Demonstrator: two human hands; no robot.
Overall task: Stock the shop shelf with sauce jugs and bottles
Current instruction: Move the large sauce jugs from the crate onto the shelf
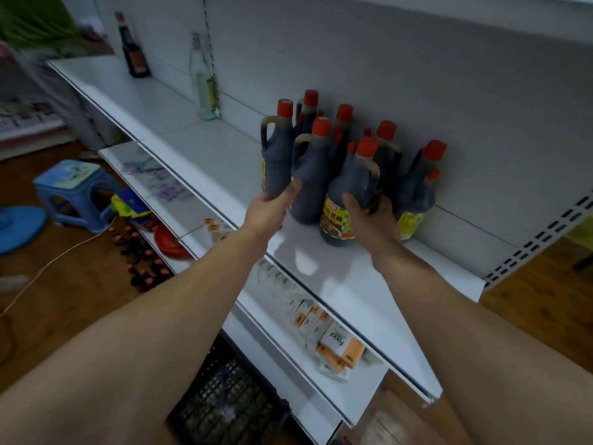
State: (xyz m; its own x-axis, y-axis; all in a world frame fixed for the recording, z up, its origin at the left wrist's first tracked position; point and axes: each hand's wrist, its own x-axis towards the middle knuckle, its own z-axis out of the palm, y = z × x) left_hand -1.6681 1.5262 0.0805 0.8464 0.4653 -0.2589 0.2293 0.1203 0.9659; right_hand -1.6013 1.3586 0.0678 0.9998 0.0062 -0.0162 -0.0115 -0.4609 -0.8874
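Several dark sauce jugs with orange caps stand clustered on the white shelf against the back panel. My left hand grips the base of the leftmost jug, which stands upright on the shelf. My right hand wraps the right side of the front jug with the yellow label, also upright on the shelf. Another jug stands between the two held ones. Behind them stand more jugs and smaller bottles with orange caps.
Further left on the shelf stand a dark bottle and a clear glass bottle. Lower shelves hold boxes. Small dark bottles lie on the wooden floor near a blue stool. A black crate sits below.
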